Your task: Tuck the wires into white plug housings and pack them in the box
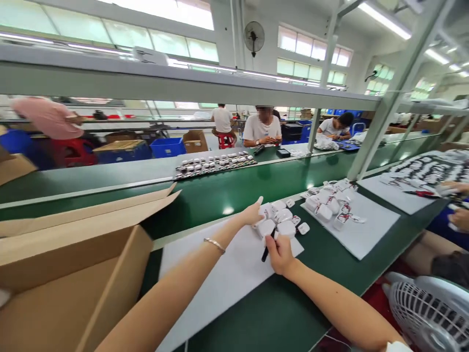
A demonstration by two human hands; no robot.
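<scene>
My left hand (251, 213) reaches to the left side of a pile of small white plastic housings (283, 215), one finger stretched out and the others apart at the nearest pieces. A pale cover sits on that fingertip. My right hand (282, 254) is closed around a slim black pen-like tool (265, 253), at the near side of the pile. Close by its fingers lie two rounded white housings (266, 228). Beneath both hands is a white sheet (223, 264) on the green bench. Smaller white square pieces (304, 228) lie at the pile's right edge.
An open cardboard box (110, 288) stands at left. Another white sheet (361, 234) carries more housings with red wires (342, 215). Behind runs a green conveyor (208, 190) and a tray of parts (216, 165). A fan (432, 313) and a co-worker's hands (458, 205) are at right.
</scene>
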